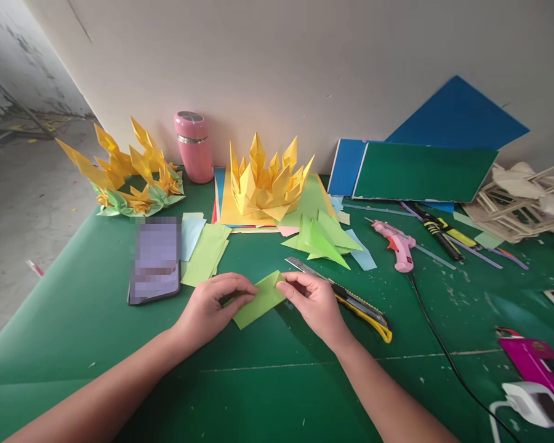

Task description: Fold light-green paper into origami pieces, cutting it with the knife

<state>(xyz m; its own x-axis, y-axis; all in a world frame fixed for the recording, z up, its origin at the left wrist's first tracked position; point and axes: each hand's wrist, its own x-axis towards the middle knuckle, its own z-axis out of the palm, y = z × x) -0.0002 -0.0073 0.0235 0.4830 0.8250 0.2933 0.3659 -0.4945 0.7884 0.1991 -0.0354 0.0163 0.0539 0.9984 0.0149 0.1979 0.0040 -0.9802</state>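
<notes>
Between my hands, just above the green table, is a small piece of light green paper (259, 305) with a folded corner at its upper right. My left hand (216, 303) pinches its left edge between thumb and fingers. At the folded corner, my right hand (314, 301) grips the paper with thumb and forefinger. A yellow utility knife (357, 303) with its blade out lies beside and partly behind my right hand. Folded green paper pieces (322, 240) sit just beyond it. A stack of green paper slips (204, 255) lies beyond my left hand.
A yellow paper crown (268, 187) stands on coloured sheets at the back. Left are another crown (138, 169), a pink bottle (194, 151) and a phone (156, 261). Right are a pink glue gun (399, 245) with a trailing cord, pliers (436, 231) and a stick model (524, 194).
</notes>
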